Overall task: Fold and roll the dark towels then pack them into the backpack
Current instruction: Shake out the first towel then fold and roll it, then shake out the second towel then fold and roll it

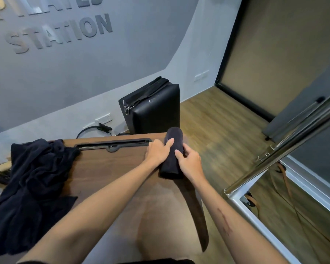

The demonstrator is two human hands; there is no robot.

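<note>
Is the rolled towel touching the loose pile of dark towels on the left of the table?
Apart. The head view shows bare table between the rolled towel and the towel pile.

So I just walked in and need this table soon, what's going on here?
A person is rolling a dark towel at the right edge of the brown wooden table. Their left hand and right hand both grip the roll. A loose heap of dark towels lies at the table's left, not yet folded. A black boxy bag stands on the floor beyond.
</note>
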